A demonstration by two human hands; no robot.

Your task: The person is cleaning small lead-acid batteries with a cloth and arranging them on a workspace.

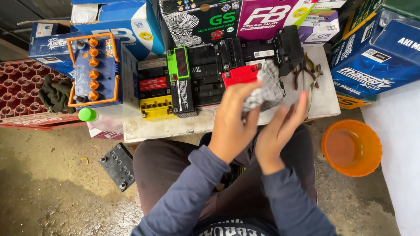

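My left hand [232, 118] is raised over my lap and grips a checked grey-and-white cloth [264, 87] together with a small battery with a red top [239, 74]. Just to its right, my right hand [280, 131] has its fingers spread, and the palm presses against the cloth's lower edge. Both hands hover at the front edge of a low white table [323, 100]. How much of the battery's body the cloth covers is hidden.
Several small batteries stand on the table: a yellow-topped one [156, 107], a green-topped one [180, 63], black ones [210, 74]. A blue battery with orange caps [94, 72] sits left. Pliers [306, 70] lie right. An orange basin [351, 147] and a black battery [118, 166] rest on the floor. Cardboard boxes [372, 57] line the back.
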